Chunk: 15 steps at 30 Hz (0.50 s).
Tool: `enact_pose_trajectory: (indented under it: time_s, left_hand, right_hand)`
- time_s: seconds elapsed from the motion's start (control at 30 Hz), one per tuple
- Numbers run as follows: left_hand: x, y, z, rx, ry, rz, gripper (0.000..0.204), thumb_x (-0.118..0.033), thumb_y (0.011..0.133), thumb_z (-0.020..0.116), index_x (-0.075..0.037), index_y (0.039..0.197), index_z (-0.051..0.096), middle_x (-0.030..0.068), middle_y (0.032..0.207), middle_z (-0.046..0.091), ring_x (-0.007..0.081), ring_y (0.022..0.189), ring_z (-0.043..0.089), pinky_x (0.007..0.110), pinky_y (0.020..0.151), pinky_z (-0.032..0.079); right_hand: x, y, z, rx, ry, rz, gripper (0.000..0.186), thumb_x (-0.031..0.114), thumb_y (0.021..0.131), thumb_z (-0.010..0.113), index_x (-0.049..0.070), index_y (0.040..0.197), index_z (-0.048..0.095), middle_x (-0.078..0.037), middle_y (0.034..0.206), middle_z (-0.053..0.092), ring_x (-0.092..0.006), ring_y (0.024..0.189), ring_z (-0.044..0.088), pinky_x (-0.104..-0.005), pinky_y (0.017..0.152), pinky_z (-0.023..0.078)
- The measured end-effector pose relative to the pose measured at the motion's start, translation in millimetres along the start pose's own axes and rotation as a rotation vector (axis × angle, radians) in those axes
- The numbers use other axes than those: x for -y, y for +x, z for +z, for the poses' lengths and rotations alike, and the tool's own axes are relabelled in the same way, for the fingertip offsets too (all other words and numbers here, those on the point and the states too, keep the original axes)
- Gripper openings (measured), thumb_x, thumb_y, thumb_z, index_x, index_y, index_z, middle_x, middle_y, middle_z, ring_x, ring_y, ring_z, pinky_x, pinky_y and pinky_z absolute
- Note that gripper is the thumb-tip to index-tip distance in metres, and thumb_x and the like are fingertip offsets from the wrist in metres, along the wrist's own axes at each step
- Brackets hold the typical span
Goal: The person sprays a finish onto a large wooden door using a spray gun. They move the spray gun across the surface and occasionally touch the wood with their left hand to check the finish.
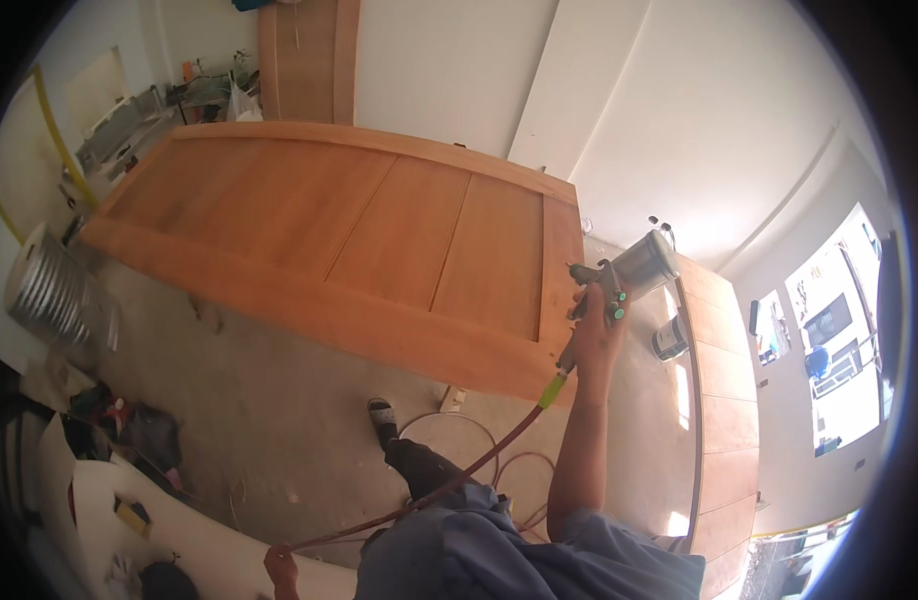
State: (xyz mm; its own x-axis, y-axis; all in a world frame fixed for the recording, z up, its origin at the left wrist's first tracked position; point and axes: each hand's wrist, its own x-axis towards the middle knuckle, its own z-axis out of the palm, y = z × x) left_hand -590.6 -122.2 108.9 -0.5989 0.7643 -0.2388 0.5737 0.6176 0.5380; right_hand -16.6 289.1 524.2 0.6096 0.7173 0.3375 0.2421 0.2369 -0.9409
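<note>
This view comes from the left one of two wide, round-looking cameras on the person's head. It looks down and also out to the front, so we see about what the person sees. The blue-gray shirt [449, 545] is very close, at the bottom middle of the frame. The right hand [601, 335] is a bit farther out, right of the middle, and the left hand [281, 565] is at the lower left edge. The big wooden panel [279, 220] is past them, across the middle. The white wall [439, 75] is farther off, at the top. Straight edges bend, and the corners are black.
</note>
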Motion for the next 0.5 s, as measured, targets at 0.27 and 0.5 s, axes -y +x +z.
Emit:
enact_pose_trajectory:
  time_s: [0.27,0.5]
  left_hand:
    - [-23,53,19,0.110,0.318,0.017,0.026,-0.027,0.096,0.073,-0.002,0.099,0.079,0.0212,0.099,0.078,0.0425,0.098,0.075,0.051,0.088,0.059]
    - [0,104,78,-0.010,0.170,0.284,0.041,-0.034,0.115,0.056,-0.007,0.084,0.058,0.0043,0.079,0.052,0.0213,0.075,0.047,0.043,0.065,0.043]
  right_hand:
    - [-71,134,89,-0.125,0.034,-0.048,0.025,0.014,0.109,0.058,0.003,0.132,0.053,-0.008,0.090,0.069,-0.0121,0.071,0.065,-0.0294,0.059,0.057]
    - [-86,229,153,-0.200,-0.118,-0.053,0.027,0.018,0.107,0.061,0.007,0.131,0.056,-0.007,0.089,0.070,-0.0119,0.070,0.067,-0.0301,0.058,0.057]
